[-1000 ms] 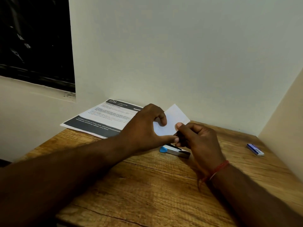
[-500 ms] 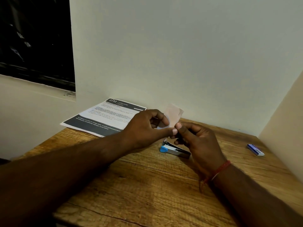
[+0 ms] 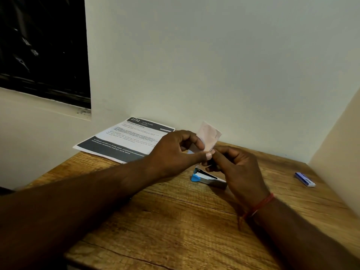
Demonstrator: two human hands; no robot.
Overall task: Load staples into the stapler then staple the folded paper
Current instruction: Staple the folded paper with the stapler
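A small folded white paper (image 3: 209, 136) is held upright above the wooden table (image 3: 175, 221). My left hand (image 3: 173, 151) pinches its lower edge between thumb and fingers. My right hand (image 3: 237, 168) meets it thumb to thumb and also grips the paper's bottom corner. Below the hands lies a silver stapler (image 3: 206, 177) with a blue end, flat on the table, partly hidden by my right hand. A small blue and white staple box (image 3: 304, 179) rests far right.
A printed sheet (image 3: 124, 140) with dark bands lies at the table's back left, against the wall. Walls close the table at the back and right. A dark window (image 3: 42, 45) is at upper left.
The paper went from lying flatter and wider to standing upright and narrower between my hands. Both hands rose slightly above the stapler, which stayed on the table.
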